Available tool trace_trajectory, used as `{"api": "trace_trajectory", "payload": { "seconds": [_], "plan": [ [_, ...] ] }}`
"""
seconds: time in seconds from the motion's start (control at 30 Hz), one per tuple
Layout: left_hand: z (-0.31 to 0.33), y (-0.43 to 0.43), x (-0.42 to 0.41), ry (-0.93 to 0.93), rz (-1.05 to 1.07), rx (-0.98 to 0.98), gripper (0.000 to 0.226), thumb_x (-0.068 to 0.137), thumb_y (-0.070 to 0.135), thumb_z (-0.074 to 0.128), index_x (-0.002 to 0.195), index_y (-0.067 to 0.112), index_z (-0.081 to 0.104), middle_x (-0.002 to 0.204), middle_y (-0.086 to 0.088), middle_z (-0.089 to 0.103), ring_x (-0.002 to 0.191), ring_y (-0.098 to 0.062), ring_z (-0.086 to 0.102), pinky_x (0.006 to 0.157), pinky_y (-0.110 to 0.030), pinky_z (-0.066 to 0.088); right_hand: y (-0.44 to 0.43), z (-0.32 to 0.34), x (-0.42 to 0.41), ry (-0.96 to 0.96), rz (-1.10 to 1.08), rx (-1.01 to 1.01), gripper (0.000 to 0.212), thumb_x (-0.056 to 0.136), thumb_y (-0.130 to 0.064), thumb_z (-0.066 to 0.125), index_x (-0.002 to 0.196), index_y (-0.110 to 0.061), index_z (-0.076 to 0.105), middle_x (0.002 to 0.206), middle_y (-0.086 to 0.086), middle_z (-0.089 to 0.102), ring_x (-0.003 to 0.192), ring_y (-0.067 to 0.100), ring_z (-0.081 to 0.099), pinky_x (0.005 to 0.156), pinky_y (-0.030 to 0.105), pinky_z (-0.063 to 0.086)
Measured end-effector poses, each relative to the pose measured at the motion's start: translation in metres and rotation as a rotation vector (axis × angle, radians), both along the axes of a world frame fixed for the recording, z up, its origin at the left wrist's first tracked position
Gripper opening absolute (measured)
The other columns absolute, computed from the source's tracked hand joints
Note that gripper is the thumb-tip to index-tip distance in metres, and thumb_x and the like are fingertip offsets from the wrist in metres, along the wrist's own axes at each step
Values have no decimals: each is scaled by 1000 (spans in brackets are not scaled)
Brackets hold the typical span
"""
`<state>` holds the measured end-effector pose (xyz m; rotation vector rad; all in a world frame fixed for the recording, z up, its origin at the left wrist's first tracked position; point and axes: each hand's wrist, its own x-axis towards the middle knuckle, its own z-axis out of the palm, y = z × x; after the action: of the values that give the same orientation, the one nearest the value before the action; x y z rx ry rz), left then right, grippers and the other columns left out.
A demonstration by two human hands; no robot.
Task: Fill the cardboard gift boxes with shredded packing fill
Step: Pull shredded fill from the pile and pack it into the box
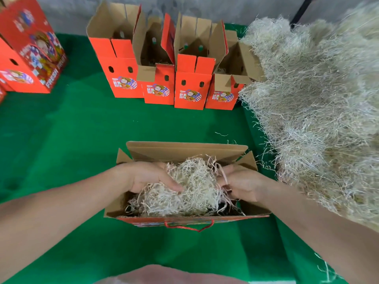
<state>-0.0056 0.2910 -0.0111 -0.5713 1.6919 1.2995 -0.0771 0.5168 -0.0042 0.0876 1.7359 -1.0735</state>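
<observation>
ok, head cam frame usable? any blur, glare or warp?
Head view: mostly usable. Centre is sharp, the left hand, right hand and open box read clearly; the fill pile smears toward the right edge; wide-angle warp tilts the back boxes outward; light is soft and even, no glare, only faint shadows on the green cloth.

The person's left hand [143, 177] and right hand [242, 185] are bare. The left forearm [61, 201] and right forearm [307, 218] are uncovered from the wrist back to the picture's edge. A pale pink garment of soft fabric [170, 275] shows as a low rounded shape at the near edge of the green cloth-covered table [82, 140].
</observation>
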Motion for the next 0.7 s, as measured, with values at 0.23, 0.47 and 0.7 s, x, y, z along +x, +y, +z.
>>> {"api": "trace_trajectory", "payload": {
  "seconds": [0.23, 0.47, 0.7],
  "plan": [
    [-6, 27, -6, 47, -53, -130, 82, 67, 35, 78, 137, 14, 40, 152, -5, 25, 140, -24, 18, 112, -48, 10, -19, 2, 9, -66, 100, -105, 39, 86, 2, 56, 122, -11, 51, 115, 9, 58, 95, 20, 58, 74, 40, 52],
    [3, 4, -12, 146, -88, -285, 104, 68, 33, 78, 146, 8, 14, 152, -11, 21, 137, -29, 24, 108, -48, 24, 3, 18, -12, 205, 156, 63, 15, 87, -6, 59, 100, -14, 59, 100, 7, 57, 83, 17, 52, 72, 25, 46],
    [0, -11, -8, 88, 52, -189, 82, 69, 37, 77, 138, 11, 41, 152, -6, 25, 141, -25, 18, 110, -50, 15, 11, 14, -2, -135, -100, -247, 25, 76, -21, 71, 97, -10, 61, 104, 4, 63, 96, 25, 61, 74, 44, 55]
  ]
}}
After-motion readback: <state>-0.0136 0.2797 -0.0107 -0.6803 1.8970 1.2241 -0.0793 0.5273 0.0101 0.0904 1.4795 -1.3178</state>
